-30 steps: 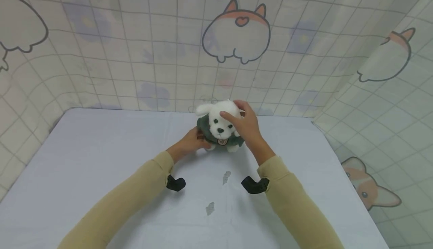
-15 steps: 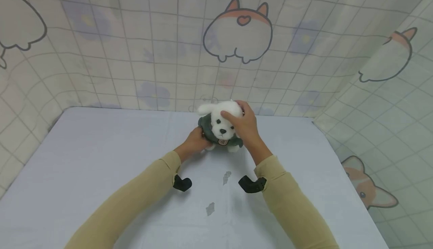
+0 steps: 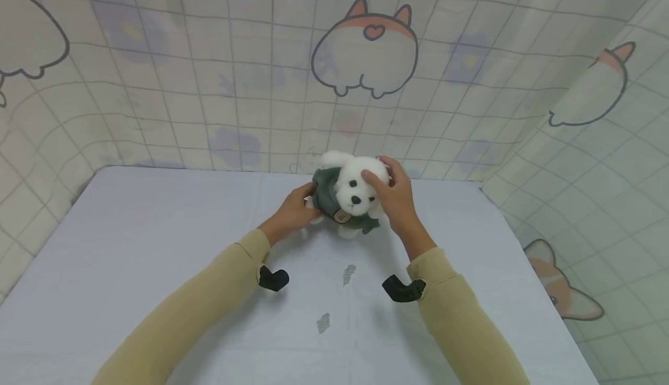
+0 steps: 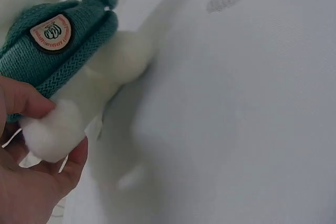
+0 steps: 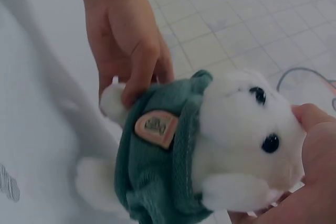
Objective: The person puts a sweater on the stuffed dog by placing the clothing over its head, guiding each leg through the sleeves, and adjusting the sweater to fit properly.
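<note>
A white plush dog (image 3: 355,190) in a green knitted sweater (image 4: 68,40) with a round-cornered badge (image 5: 156,128) leans to one side, close over the table's far part. My right hand (image 3: 397,199) holds its head, thumb across the forehead and fingers behind it. From the lower left, my left hand (image 3: 291,212) pinches one white foot (image 4: 55,132) between thumb and fingers. The other foot (image 5: 97,182) hangs free in the right wrist view. Most of the dog's back is hidden.
The table (image 3: 157,245) has a white cover with two small grey patches (image 3: 323,323) in front of the dog. Behind it hangs a checked curtain (image 3: 251,100) with corgi prints. Black wrist mounts (image 3: 274,279) stick out from both sleeves.
The dog has shifted right and its body has tilted, feet swinging toward the left. My right hand moved right with the head; my left hand went from the dog's side to a foot.
</note>
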`<action>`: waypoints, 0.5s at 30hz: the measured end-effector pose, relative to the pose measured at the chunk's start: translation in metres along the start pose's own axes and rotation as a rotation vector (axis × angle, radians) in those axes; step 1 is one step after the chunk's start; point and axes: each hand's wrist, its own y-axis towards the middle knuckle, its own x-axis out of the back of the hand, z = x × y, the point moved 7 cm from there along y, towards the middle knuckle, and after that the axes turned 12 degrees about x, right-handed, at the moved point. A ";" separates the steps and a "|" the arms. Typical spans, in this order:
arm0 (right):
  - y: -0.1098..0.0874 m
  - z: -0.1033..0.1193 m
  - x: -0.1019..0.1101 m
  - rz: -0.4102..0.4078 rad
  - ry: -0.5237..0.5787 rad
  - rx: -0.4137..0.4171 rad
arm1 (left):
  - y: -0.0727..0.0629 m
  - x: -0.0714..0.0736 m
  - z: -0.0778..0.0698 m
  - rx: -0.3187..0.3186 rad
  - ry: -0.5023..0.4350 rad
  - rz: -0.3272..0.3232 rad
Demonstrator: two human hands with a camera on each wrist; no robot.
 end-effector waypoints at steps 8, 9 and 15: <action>-0.009 -0.016 0.011 0.014 0.093 0.019 | -0.009 0.017 -0.013 -0.072 0.003 -0.062; -0.010 -0.020 0.012 0.019 0.106 0.009 | -0.011 0.020 -0.014 -0.073 0.001 -0.069; -0.019 -0.040 0.012 0.044 0.172 -0.055 | -0.017 0.027 -0.017 -0.034 -0.005 -0.065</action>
